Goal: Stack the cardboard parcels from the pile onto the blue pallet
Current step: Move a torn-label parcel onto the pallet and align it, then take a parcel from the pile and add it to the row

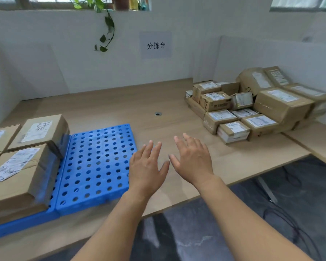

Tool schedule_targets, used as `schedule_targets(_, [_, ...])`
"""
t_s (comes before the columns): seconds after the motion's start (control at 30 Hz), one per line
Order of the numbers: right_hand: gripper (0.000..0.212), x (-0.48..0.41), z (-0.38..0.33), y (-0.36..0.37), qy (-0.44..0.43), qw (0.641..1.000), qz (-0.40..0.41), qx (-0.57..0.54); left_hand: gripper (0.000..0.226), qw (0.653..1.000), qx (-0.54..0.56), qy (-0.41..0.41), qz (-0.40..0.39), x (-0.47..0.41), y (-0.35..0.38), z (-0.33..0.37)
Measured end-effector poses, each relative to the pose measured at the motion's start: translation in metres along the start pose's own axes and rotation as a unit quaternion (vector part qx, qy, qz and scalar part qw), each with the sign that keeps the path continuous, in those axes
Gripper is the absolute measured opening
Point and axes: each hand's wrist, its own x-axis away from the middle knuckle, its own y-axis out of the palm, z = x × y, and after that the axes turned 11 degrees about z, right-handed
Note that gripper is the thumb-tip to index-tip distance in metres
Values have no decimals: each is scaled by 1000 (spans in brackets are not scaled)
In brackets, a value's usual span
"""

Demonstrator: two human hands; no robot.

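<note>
Two hands (147, 166), one blue pallet (96, 159), one parcel pile (252, 113), one wall sign (155, 45).

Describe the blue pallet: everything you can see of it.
The blue pallet looks like moulded plastic: a flat, low slab pierced by a regular grid of round holes. It seems to be two panels joined along a seam. It lies flat on the wooden table, at its near left edge. Taped cardboard parcels stand on the left panel only. The open left hand is at its right edge; contact cannot be told.
</note>
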Motion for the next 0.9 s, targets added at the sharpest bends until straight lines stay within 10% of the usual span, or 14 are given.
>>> schedule_targets(0.9, [53, -46, 357, -2, 179, 982, 30, 43, 71, 987, 69, 118, -90, -130, 218, 285])
